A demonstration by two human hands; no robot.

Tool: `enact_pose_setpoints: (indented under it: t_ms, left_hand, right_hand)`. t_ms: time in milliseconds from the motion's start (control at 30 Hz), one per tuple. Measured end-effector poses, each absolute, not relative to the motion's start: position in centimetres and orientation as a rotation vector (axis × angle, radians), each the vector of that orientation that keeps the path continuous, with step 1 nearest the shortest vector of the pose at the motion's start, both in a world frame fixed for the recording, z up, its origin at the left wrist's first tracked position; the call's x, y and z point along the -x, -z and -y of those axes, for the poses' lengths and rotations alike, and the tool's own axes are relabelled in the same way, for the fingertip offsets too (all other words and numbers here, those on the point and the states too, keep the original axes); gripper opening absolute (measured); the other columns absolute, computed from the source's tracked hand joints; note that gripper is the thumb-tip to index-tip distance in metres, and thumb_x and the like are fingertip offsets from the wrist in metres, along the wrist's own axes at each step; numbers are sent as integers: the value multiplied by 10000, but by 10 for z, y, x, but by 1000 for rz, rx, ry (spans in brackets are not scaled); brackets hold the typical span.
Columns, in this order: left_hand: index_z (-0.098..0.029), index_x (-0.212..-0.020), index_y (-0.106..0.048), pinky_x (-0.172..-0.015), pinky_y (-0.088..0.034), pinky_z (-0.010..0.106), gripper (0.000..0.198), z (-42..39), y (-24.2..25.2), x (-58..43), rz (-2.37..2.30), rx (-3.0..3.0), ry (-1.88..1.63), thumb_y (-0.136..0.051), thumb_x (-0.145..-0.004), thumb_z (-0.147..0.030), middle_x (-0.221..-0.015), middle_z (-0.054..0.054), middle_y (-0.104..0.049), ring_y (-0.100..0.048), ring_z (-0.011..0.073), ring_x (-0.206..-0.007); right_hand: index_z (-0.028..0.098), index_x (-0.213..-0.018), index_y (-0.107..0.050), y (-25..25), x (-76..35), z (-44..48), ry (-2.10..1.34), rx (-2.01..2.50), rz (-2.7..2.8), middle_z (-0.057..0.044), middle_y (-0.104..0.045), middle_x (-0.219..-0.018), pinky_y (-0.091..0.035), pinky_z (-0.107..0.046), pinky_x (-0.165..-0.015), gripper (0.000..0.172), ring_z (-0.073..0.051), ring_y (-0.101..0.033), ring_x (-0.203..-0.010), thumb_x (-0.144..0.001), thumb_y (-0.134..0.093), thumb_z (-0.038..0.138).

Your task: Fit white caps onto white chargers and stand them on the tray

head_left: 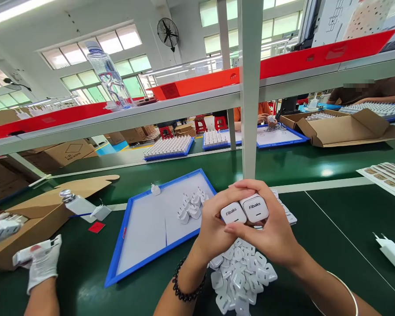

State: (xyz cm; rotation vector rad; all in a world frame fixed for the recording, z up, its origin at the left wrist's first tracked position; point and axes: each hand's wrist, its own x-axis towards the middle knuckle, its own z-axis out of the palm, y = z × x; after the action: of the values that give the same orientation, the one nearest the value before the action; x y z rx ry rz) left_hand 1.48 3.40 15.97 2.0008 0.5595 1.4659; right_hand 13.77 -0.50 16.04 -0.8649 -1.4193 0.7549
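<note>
My left hand and my right hand are both closed around two white charger plugs marked "Fibaks", held side by side above the green belt. The left plug sits in my left fingers, the right plug in my right. Below my hands lies a heap of several white plugs. To the left is a blue-rimmed white tray with a small cluster of plugs and one lone plug.
A co-worker's white-gloved hand holds a plug at lower left beside an open cardboard box. A white upright post rises just behind my hands. More plug trays, boxes and people stand across the belt. Loose plugs lie at right.
</note>
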Motion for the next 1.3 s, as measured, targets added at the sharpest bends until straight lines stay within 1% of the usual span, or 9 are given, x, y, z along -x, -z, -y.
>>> enact_pose_setpoints:
  t_ms: [100,200,333,433,500,600,767,1033,1300]
  left_hand:
    - [-235,-1048,-719,-674,-597,257,327,-36,-159,-15,-529,-2043,-1457,-796,-732,-198,-984,42,-757,-721,189,-840]
    - [-233,-1087,-708,-777,-597,291,331,-42,-167,1,-538,-2161,-1438,-777,-764,-229,-1045,66,-756,-722,213,-938]
    - [-207,-1121,-689,-915,-547,356,359,-62,-184,60,-1108,-2353,-1311,-756,-780,-295,-1157,93,-724,-688,252,-1052]
    - [-244,-1219,-610,-1028,-461,343,384,-86,-186,111,-2071,-2140,-556,-672,-840,-241,-1293,58,-645,-581,243,-1219]
    - [-168,-1171,-622,-973,-487,387,367,-102,-177,137,-2280,-1901,-254,-689,-810,-161,-1229,124,-656,-589,295,-1185]
    - [-123,-1095,-632,-837,-560,386,263,-120,-155,160,-2286,-1599,106,-675,-873,-257,-1083,92,-673,-661,222,-973]
    - [-146,-1205,-582,-834,-574,398,332,-132,-128,172,-2229,-1355,353,-609,-930,-331,-1188,92,-621,-644,209,-1001]
    - [-152,-1224,-574,-871,-561,424,347,-154,-112,166,-2181,-1413,383,-603,-933,-339,-1212,95,-613,-635,223,-1038]
    - [-146,-1207,-583,-862,-563,418,333,-172,-97,161,-2047,-1506,236,-595,-938,-342,-1192,93,-622,-640,215,-1019]
  right_hand:
    - [262,-1170,-530,-158,-139,2,-710,890,1424,-101,-626,-1191,-603,-335,-708,540,-278,-652,-1021,-710,-814,266]
    - [267,-1288,-464,-157,-145,-4,-750,859,1518,-123,-566,-1319,-571,-409,-886,669,-312,-575,-1194,-725,-815,347]
    - [312,-1399,-387,-161,-162,-11,-908,824,1632,-93,-461,-1457,-477,-465,-1042,607,-279,-464,-1329,-873,-670,420]
    - [289,-1282,-521,-164,-175,-13,-931,973,1598,-87,-548,-1361,-479,-476,-1023,438,-273,-543,-1231,-889,-656,429]
    - [260,-1183,-596,-166,-181,-14,-953,1010,1577,-86,-617,-1256,-478,-483,-1012,355,-274,-596,-1151,-888,-653,449]
    - [235,-1080,-651,-167,-184,-16,-1025,947,1575,-73,-682,-1098,-499,-452,-972,308,-257,-641,-1053,-885,-651,474]
    - [217,-985,-694,-169,-183,-19,-1044,947,1613,-66,-711,-977,-527,-384,-869,292,-236,-660,-957,-881,-645,486]
    - [207,-918,-702,-168,-184,-22,-1018,1014,1746,-50,-718,-874,-494,-320,-707,235,-218,-653,-845,-913,-607,422]
    - [206,-899,-699,-166,-184,-27,-1022,1042,1757,-42,-708,-860,-475,-331,-734,229,-215,-643,-839,-913,-608,416]
